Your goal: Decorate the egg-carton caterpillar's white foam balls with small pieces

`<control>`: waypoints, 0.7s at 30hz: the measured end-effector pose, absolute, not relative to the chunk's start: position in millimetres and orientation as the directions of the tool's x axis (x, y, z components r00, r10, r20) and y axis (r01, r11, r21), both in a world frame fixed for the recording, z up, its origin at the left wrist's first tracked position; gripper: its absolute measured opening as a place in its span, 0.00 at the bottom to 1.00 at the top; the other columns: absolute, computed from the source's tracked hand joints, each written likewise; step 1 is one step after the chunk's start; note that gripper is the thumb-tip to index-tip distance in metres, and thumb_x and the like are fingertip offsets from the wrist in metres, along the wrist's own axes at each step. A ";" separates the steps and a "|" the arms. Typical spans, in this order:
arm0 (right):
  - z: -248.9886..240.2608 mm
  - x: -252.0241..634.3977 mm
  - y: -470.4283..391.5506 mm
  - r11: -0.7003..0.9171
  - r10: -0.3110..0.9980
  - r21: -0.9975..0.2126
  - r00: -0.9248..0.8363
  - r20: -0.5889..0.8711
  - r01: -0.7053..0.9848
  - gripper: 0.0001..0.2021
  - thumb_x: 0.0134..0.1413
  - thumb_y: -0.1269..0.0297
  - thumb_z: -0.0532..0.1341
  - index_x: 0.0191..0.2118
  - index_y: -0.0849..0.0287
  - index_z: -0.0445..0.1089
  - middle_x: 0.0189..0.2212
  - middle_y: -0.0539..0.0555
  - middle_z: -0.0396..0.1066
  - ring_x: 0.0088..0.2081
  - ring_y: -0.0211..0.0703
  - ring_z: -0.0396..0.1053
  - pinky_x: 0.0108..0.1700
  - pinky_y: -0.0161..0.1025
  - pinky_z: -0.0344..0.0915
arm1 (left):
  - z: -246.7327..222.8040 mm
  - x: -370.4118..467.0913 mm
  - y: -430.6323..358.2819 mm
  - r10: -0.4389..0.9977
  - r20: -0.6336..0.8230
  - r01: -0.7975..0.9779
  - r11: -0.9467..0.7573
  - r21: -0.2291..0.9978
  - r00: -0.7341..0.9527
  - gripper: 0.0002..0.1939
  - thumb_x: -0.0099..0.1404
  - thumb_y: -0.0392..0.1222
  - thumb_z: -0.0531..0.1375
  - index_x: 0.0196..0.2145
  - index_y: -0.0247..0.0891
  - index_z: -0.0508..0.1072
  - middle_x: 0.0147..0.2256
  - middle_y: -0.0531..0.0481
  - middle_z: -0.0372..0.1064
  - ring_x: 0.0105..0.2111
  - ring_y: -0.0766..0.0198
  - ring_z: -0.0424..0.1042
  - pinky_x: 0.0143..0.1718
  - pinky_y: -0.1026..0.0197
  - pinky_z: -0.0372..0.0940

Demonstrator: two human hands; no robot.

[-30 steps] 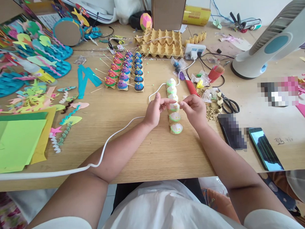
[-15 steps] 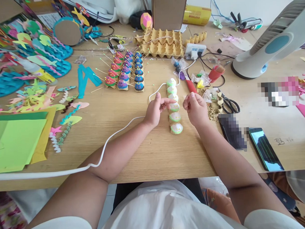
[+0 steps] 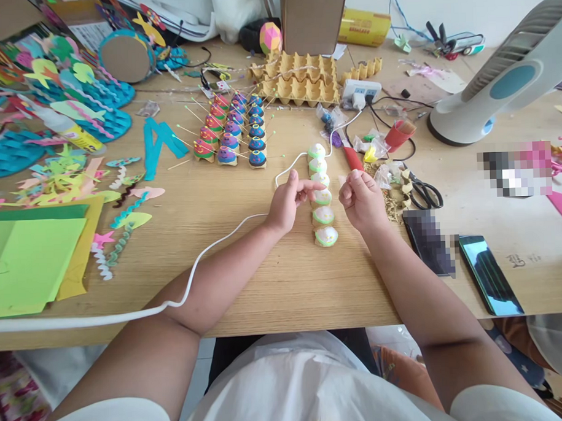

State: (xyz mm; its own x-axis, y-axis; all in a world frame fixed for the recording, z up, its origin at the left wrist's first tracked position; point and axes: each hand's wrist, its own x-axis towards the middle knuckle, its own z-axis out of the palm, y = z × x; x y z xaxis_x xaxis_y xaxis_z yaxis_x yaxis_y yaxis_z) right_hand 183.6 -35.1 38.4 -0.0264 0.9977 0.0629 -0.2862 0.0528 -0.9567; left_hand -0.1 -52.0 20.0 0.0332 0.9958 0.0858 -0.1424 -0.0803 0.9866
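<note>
A row of egg-carton cups [image 3: 325,216] covered in white clay with green rims runs lengthwise down the middle of the table. My left hand [image 3: 287,204] is on its left side, thumb raised and index finger stretched to the row, its tip over or touching a middle cup; nothing shows in this hand. To the right of the row, my right hand [image 3: 361,198] is closed in a pinch, apart from the cups. Whatever its fingertips hold, if anything, is too small to make out.
Three painted carton rows [image 3: 230,135] with pins stand behind on the left. Bare egg cartons [image 3: 299,81], a power strip [image 3: 360,92], scissors [image 3: 425,193], a phone [image 3: 490,274] and a fan [image 3: 488,74] lie around. A white cable [image 3: 204,250] crosses my left arm.
Both hands keep nearly the same pose beside the white row. The whole view has shifted very slightly.
</note>
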 end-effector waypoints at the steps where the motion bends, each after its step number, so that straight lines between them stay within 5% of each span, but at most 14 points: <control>1: 37.6 184.4 -34.2 0.055 0.998 -0.957 -0.027 0.065 -0.285 0.28 0.53 0.33 0.71 0.29 0.51 0.63 0.16 0.40 0.56 0.18 0.31 0.55 0.20 0.34 0.53 | 20.7 0.1 -52.2 0.996 0.084 -0.142 -0.078 0.987 0.032 0.53 0.71 0.82 0.36 0.35 0.40 0.88 0.27 0.44 0.74 0.27 0.63 0.65 0.28 0.57 0.59; 6: 35.9 186.7 -31.5 0.048 0.998 -0.961 -0.023 0.056 -0.272 0.31 0.61 0.29 0.62 0.26 0.50 0.57 0.13 0.41 0.50 0.16 0.33 0.50 0.19 0.37 0.53 | 22.2 0.6 -52.6 0.997 0.073 -0.139 -0.068 0.988 0.030 0.53 0.71 0.81 0.36 0.36 0.39 0.87 0.27 0.44 0.73 0.26 0.64 0.64 0.28 0.58 0.58; 14: 32.8 189.5 -30.7 0.043 0.997 -0.964 -0.052 0.058 -0.261 0.28 0.52 0.35 0.73 0.30 0.50 0.61 0.21 0.43 0.68 0.18 0.31 0.56 0.18 0.35 0.50 | 20.4 0.1 -51.8 0.996 0.080 -0.153 -0.074 0.985 0.034 0.52 0.72 0.81 0.37 0.36 0.39 0.87 0.27 0.45 0.74 0.26 0.64 0.65 0.27 0.58 0.58; 21: 36.7 190.5 -32.1 0.020 0.998 -0.949 -0.048 0.037 -0.315 0.27 0.49 0.40 0.77 0.31 0.50 0.61 0.22 0.42 0.70 0.19 0.30 0.60 0.19 0.34 0.54 | 20.9 0.6 -51.7 0.995 0.090 -0.158 -0.084 0.984 0.030 0.52 0.72 0.81 0.37 0.35 0.40 0.87 0.27 0.44 0.74 0.26 0.64 0.65 0.27 0.58 0.58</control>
State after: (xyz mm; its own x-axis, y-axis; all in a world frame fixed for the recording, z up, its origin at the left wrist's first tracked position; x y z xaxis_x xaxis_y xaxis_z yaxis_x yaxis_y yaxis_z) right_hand 190.5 -32.1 36.7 -0.0482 0.9981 0.0373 -0.3151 0.0202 -0.9488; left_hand 0.6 -51.7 20.9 0.0304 0.9954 0.0904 -0.1583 -0.0845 0.9838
